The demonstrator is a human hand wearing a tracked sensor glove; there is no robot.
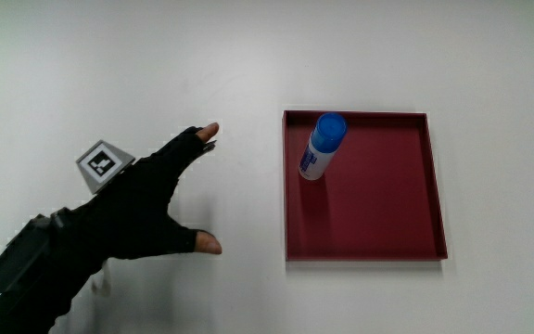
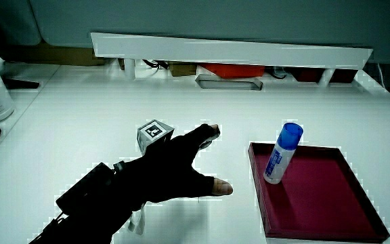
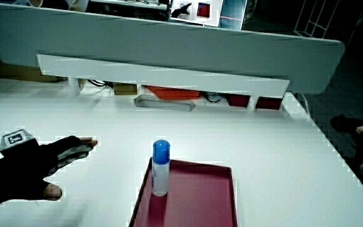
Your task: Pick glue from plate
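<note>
On the white counter [image 1: 248,56] lies a square red plate [image 1: 378,218]. Beside the plate, the gloved hand [image 1: 142,209] rests over bare counter, fingers [image 1: 193,144] spread and holding nothing. The blue-capped glue [image 1: 321,147] stands upright in the plate, near its rim.

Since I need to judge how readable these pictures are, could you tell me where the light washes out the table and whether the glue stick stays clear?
Main view: even light, the table plain white, the glue stick and red tray crisp. Both side views: the table glares white around the hand, with jagged edges on hand and tray; the glue stick still reads clearly.
</note>
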